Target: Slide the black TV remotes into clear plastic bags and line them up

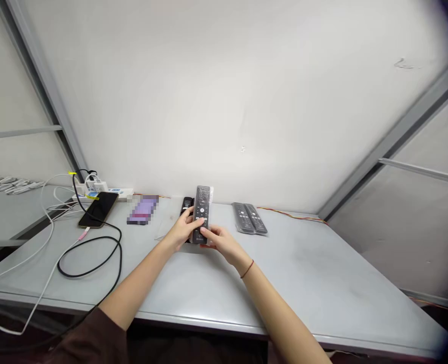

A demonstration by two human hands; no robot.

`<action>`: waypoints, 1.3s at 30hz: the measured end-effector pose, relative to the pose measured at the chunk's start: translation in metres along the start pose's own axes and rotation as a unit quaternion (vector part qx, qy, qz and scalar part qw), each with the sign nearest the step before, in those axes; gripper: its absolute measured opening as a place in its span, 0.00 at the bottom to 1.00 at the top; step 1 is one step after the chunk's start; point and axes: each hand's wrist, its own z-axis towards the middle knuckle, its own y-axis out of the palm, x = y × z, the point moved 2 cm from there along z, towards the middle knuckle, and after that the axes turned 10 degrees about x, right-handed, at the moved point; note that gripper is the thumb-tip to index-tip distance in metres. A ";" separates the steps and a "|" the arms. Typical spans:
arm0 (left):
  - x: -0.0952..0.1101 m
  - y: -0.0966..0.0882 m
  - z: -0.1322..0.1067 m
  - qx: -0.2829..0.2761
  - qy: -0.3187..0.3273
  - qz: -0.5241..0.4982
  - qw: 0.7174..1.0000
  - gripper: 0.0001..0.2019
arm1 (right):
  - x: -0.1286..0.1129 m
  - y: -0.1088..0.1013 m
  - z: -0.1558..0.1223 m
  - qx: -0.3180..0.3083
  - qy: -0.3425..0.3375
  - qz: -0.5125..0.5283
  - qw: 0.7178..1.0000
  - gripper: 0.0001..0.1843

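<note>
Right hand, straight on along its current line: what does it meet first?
The plastic-wrapped black remote control, which the right hand is touching at its lower part. Past that, the left hand looks to be next along the line, though depth is hard to judge from this view.

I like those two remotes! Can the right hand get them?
Probably yes. The right hand is near the two remotes, and nothing stands between them, though it now holds another remote with the left hand.
</note>
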 end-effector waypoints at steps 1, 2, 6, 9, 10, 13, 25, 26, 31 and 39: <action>-0.001 0.001 0.000 0.004 0.011 0.009 1.000 0.30 | -0.001 -0.001 0.000 0.010 -0.003 0.008 1.000 0.23; -0.002 0.001 0.001 0.008 0.023 0.020 0.999 0.30 | -0.001 -0.001 0.000 0.020 -0.006 0.015 1.000 0.23; -0.009 -0.002 0.006 0.023 0.072 0.064 0.995 0.31 | 0.000 -0.004 0.001 0.047 -0.009 0.036 0.998 0.22; -0.015 0.000 0.011 0.028 0.113 0.065 0.991 0.31 | -0.002 -0.009 0.004 0.047 -0.008 0.064 0.997 0.21; -0.017 0.003 0.013 0.029 0.121 0.064 0.990 0.31 | -0.005 -0.014 0.006 0.047 -0.006 0.076 0.996 0.21; -0.022 0.013 0.018 0.037 0.127 0.091 0.987 0.31 | -0.021 -0.040 0.011 0.079 -0.003 0.103 0.992 0.17; -0.059 0.127 0.047 -0.139 0.376 0.485 0.777 0.16 | -0.016 -0.216 -0.004 0.372 -0.073 -0.087 0.921 0.15; -0.065 0.136 0.050 -0.133 0.386 0.503 0.761 0.18 | -0.010 -0.222 -0.002 0.390 -0.058 -0.102 0.913 0.14; -0.089 0.156 0.065 -0.109 0.386 0.559 0.726 0.24 | 0.010 -0.235 0.006 0.419 -0.015 -0.136 0.898 0.08; -0.104 0.157 0.079 -0.110 0.412 0.539 0.727 0.15 | 0.018 -0.237 0.010 0.417 0.021 -0.232 0.879 0.25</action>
